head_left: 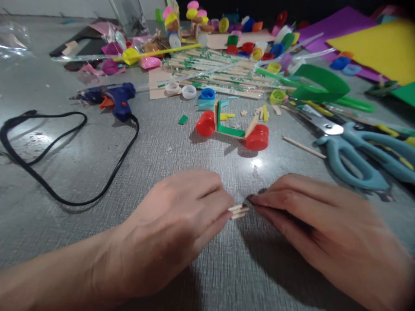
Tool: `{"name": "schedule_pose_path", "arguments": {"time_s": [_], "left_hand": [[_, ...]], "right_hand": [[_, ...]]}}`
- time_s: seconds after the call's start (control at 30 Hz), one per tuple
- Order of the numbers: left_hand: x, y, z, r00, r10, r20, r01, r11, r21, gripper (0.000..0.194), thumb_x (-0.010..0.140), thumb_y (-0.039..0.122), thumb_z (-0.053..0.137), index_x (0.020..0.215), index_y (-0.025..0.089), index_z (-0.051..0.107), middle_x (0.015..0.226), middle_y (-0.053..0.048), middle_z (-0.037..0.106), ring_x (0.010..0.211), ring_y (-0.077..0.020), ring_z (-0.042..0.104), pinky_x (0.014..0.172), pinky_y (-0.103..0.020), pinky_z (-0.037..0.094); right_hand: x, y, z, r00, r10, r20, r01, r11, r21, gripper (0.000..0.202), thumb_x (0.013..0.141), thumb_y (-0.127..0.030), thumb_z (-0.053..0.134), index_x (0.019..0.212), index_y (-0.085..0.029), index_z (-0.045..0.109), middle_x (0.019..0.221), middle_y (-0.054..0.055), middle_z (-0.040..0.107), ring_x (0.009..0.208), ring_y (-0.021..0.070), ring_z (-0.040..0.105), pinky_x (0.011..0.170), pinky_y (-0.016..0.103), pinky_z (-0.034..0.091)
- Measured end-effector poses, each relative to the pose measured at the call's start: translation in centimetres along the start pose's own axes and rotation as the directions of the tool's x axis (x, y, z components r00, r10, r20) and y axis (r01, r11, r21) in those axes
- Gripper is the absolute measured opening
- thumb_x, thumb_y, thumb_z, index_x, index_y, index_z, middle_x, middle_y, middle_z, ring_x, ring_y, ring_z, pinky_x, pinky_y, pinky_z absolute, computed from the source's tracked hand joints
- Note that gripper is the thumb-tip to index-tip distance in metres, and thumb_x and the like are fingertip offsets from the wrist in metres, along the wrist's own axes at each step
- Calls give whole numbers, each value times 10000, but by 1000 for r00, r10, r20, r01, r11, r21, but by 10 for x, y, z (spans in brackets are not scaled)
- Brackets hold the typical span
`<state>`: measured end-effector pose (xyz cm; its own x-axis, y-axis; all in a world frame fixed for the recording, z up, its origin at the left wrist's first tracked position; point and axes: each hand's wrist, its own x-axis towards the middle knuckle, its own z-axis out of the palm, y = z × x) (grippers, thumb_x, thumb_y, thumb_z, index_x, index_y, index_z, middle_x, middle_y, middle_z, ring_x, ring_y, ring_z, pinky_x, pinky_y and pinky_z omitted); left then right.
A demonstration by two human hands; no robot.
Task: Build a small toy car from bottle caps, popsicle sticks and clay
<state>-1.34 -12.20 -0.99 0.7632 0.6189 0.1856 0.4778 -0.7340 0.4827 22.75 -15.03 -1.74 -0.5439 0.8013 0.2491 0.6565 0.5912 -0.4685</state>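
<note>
Several short wooden stick pieces point(239, 211) poke out of the pinched fingertips of my left hand point(191, 216). Just right of their free ends, my right hand point(324, 229) has thumb and fingers pressed together; whether anything is between them I cannot make out. Beyond both hands stands a small model point(231, 131) of wooden pieces and green strip, with red bottle caps point(257, 137) at its two sides. A loose wooden stick point(304, 147) lies to its right, near the blue-handled scissors point(353, 151).
A blue glue gun point(118, 97) lies at the left, its black cord point(113, 175) looping over the grey table. Behind are wrapped wooden sticks point(220, 73), colourful bottle caps point(248, 47) and a green strip roll point(320, 84). Yellow point(382, 49) and purple sheets lie far right.
</note>
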Motion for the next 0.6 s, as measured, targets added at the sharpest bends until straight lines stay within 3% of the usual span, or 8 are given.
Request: {"name": "schedule_pose_path", "arguments": {"time_s": [0.13,0.37,0.6], "left_hand": [[0,2,2,1000,-10,7,10,1000,12,182,996,260,562,969,139,694,873,-38,632,827,-191,583,719,-344,449],[4,4,5,999,-40,24,40,999,-24,230,1018,252,508,930,148,694,851,-26,621,796,-184,571,711,-344,447],[5,2,3,996,-79,47,81,996,-43,145,974,216,566,1000,177,703,892,-24,638,836,-183,598,738,-333,466]], "right_hand": [[-2,1,1,999,-24,28,25,1000,-10,124,1017,-214,553,1011,-186,674,905,24,615,765,158,575,643,320,431],[1,-2,6,999,-33,26,33,999,-27,137,1022,-188,531,983,-173,661,892,27,606,758,162,560,633,323,413],[3,-3,5,999,-28,36,30,998,-46,175,1018,-174,512,923,-178,659,844,21,596,718,165,551,618,322,409]]}}
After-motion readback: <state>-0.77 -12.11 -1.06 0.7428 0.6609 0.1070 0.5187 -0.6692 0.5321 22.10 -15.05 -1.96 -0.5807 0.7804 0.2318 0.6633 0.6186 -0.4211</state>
